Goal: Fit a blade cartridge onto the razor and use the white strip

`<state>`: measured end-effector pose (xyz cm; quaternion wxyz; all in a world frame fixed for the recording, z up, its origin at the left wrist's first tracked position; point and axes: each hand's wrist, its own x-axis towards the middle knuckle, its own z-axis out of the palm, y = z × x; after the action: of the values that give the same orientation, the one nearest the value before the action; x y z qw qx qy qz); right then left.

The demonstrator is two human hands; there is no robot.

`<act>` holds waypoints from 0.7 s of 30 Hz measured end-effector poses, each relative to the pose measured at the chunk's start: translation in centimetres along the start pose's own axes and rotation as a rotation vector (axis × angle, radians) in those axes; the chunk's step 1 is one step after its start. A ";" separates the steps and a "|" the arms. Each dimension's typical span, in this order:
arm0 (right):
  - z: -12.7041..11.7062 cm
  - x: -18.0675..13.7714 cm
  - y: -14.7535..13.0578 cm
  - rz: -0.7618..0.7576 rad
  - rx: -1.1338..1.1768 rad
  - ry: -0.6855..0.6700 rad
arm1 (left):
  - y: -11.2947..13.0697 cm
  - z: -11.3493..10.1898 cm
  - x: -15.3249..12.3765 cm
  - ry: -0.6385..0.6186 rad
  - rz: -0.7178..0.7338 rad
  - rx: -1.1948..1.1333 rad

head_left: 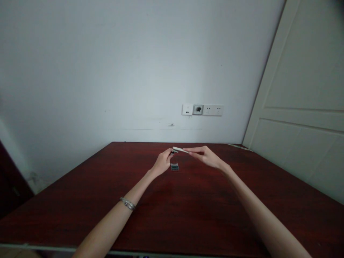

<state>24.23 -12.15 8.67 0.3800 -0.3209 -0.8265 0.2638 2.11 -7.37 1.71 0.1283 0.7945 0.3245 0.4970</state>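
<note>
My right hand (202,156) pinches one end of a flat, thin white piece (180,149), which slants up toward the left. Closed on a small dark and silvery piece (174,152) is my left hand (163,162), just under the far end of the white one. The two pieces meet or overlap; whether they touch, I cannot tell. On the table below them lies a small clear case (174,166) with something dark or greenish in it. Both hands are held above the table, and a silver bracelet (127,203) circles my left wrist.
The dark red wooden table (172,215) reaches back to a pale wall (147,71). Sockets and switches (202,110) are set in the wall behind the hands. A white panelled door (303,107) leans in along the right side. A thin pale strip (240,147) lies near the table's far right corner.
</note>
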 end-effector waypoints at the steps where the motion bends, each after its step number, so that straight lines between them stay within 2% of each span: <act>1: -0.1 0.0 -0.1 -0.012 -0.006 -0.052 | -0.1 0.0 0.0 0.003 0.002 0.012; 3: -0.3 0.0 -0.3 -0.018 -0.019 -0.122 | -0.2 0.1 0.0 0.008 0.001 0.030; 8: -0.1 0.2 -0.4 -0.042 -0.048 0.042 | -0.5 0.2 -0.1 -0.014 -0.018 0.020; 13: 0.6 0.3 -0.2 -0.102 -0.090 -0.023 | -0.7 0.3 0.0 -0.019 0.005 0.034; 18: 0.9 0.3 0.4 -0.122 -0.148 0.077 | -0.9 0.3 -0.1 -0.022 -0.009 0.041; 21: 0.9 0.2 0.9 -0.101 -0.233 0.003 | -0.9 0.4 -0.1 -0.024 0.000 0.058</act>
<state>23.66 -11.61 7.65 0.3541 -0.3211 -0.8661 0.1462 2.04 -6.65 1.00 0.1091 0.8038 0.3372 0.4778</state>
